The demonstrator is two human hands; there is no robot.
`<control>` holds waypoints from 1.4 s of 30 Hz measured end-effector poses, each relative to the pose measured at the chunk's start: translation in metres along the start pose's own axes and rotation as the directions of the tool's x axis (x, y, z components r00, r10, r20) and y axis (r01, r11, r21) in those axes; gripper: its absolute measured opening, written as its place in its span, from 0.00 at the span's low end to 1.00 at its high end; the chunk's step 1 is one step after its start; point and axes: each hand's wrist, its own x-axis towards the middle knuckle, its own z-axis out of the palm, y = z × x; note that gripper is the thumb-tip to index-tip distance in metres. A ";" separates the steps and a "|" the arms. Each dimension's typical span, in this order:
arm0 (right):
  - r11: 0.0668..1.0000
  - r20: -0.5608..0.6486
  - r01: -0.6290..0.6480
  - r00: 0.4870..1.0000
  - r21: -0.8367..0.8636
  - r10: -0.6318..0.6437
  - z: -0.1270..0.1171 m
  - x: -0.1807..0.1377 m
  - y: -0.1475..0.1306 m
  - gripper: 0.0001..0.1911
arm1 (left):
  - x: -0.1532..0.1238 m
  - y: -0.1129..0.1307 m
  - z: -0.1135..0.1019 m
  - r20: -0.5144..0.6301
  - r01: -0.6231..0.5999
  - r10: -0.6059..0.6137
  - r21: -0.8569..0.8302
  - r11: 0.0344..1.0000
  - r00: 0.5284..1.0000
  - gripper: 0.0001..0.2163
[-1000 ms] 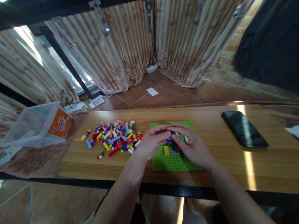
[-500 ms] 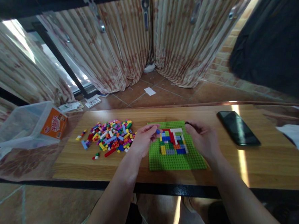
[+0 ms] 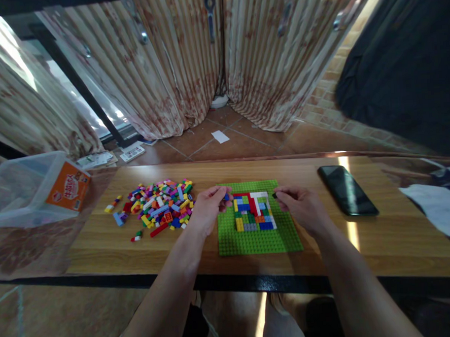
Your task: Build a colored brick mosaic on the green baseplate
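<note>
Between thumb and fingers, my left hand pinches a small blue toy brick over the left side of the green baseplate. My right hand is closed on a small dark brick, black as far as I can see, above the plate's right side. Between the two hands, a flat patchwork of bricks is fixed to the plate, with red, white, blue, yellow, orange, green and grey pieces. Neither held brick appears to touch that patchwork.
A heap of loose colourful bricks lies left on the wooden table, a few strays beside it. A black phone and white paper lie right. A clear plastic box with an orange label stands at far left.
The whole view has shifted slightly, so things sit further left. My right hand has turned a little, and the dark brick at its fingertips shows more plainly. My left hand keeps its blue brick.
</note>
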 end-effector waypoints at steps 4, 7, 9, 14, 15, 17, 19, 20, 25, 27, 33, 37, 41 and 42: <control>0.976 0.033 0.037 0.999 -0.216 -0.031 -0.003 0.000 0.002 0.15 | 0.001 -0.001 -0.001 0.020 -0.011 0.011 0.015 1.000 1.000 0.08; 0.929 0.062 0.109 0.994 -0.354 -0.093 -0.003 -0.002 0.000 0.15 | 0.001 -0.002 0.000 0.030 -0.009 0.008 0.026 1.000 1.000 0.08; 0.904 0.086 0.145 0.989 -0.402 -0.120 -0.001 -0.003 -0.004 0.14 | 0.000 -0.002 0.000 0.032 -0.010 0.009 0.036 0.999 0.999 0.08; 0.864 0.066 0.156 0.988 -0.479 -0.142 0.007 -0.005 -0.011 0.14 | 0.000 -0.003 0.000 0.036 -0.013 0.011 0.056 0.998 0.999 0.07; 0.860 0.058 0.156 0.987 -0.485 -0.147 0.008 -0.004 -0.011 0.14 | 0.000 -0.003 0.000 0.037 -0.011 0.009 0.060 0.998 0.999 0.07; 0.866 0.053 0.161 0.987 -0.474 -0.154 0.010 -0.004 -0.012 0.13 | 0.000 -0.003 0.001 0.033 -0.010 0.008 0.067 0.998 0.999 0.07; 0.880 0.049 0.155 0.988 -0.448 -0.149 0.010 -0.003 -0.011 0.12 | 0.000 -0.003 0.002 0.026 -0.012 0.010 0.077 0.997 1.000 0.07; 0.888 0.048 0.153 0.988 -0.435 -0.146 0.010 -0.003 -0.010 0.12 | 0.000 -0.003 0.002 0.023 -0.012 0.010 0.082 0.997 1.000 0.07; 0.896 0.054 0.152 0.988 -0.417 -0.142 0.009 -0.003 -0.009 0.11 | -0.001 -0.003 0.002 0.021 -0.015 0.013 0.104 0.995 1.000 0.07; 0.890 0.035 0.133 0.991 -0.437 -0.131 0.009 -0.004 -0.011 0.11 | 0.000 -0.003 0.002 0.024 -0.022 0.019 0.110 0.994 1.000 0.07; 0.887 0.014 0.124 0.991 -0.444 -0.131 0.008 -0.007 -0.017 0.10 | 0.000 -0.004 0.001 0.028 -0.031 0.028 0.117 0.993 0.999 0.08; 0.898 0.011 0.159 0.985 -0.410 -0.169 0.009 -0.005 -0.013 0.11 | 0.000 -0.004 0.001 0.010 -0.032 0.031 0.118 0.993 0.999 0.08; 0.921 0.031 0.147 0.989 -0.360 -0.146 0.010 -0.002 -0.010 0.11 | 0.000 -0.003 0.001 -0.013 -0.025 0.027 0.117 0.993 1.000 0.08; 0.923 0.040 0.146 0.989 -0.355 -0.141 0.009 -0.002 -0.009 0.12 | 0.000 -0.002 0.002 -0.015 -0.026 0.028 0.118 0.993 0.999 0.08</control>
